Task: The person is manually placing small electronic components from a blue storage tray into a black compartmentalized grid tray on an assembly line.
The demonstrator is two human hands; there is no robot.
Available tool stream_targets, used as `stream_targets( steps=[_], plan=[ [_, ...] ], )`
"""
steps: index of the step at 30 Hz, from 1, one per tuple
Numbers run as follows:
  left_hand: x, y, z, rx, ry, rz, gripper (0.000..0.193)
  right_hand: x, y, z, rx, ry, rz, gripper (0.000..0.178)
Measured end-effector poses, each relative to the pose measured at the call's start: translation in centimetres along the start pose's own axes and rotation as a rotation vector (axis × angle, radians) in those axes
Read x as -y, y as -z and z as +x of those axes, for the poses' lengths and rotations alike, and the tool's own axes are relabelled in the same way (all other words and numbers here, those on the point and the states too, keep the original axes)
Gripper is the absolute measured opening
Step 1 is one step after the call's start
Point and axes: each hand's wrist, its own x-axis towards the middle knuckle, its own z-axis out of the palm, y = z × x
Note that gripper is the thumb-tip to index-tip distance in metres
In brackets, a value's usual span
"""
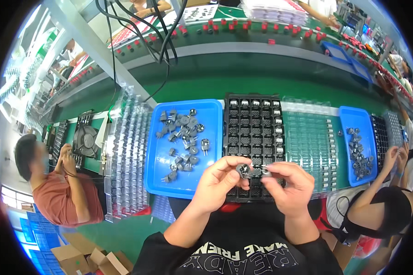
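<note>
Over the near part of a black compartment tray (250, 120), I hold my hands close together. My left hand (215, 182) is closed, its thumb and fingers pinching a dark round part with metal prongs (244, 171). Facing it, my right hand (293, 185) pinches a small grey part with thin metal pins (265, 172) between thumb and forefinger. A narrow gap seems to separate the two parts. Silver cylindrical pieces (278, 130) sit in the tray's far row and right column. Left of it, a blue tray (152, 151) holds several loose grey pronged parts (186, 130).
Stacked clear plastic trays (128, 156) stand at the left; another clear tray (307, 137) with silver pieces lies right. Beyond is a second blue tray (371, 137). Co-workers sit on both sides. Black cables (163, 41) hang ahead, and cardboard boxes (73, 256) stand on the floor.
</note>
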Motion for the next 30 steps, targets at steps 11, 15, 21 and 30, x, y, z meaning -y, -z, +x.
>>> stream_targets(
  steps=[11, 15, 21, 30],
  plan=[
    [-0.7, -0.3, -1.2, -0.009, -0.107, 0.070, 0.037, 1.1, -2.5, 1.0, 0.086, 0.269, -0.146, 0.030],
    [-0.3, 0.1, -1.4, -0.014, -0.096, 0.078, 0.035, 0.9, -2.5, 0.8, 0.101, 0.237, -0.168, 0.029],
    [2.6, 0.0, -3.6, -0.082, -0.063, -0.029, 0.034, -0.8, -2.5, -1.5, 0.149, 0.066, -0.065, 0.020],
    [-1.0, 7.5, 0.2, -0.412, -0.212, 1.538, 0.041, -4.8, 3.9, -2.1, 0.054, -0.077, -0.672, 0.011]
  ],
)
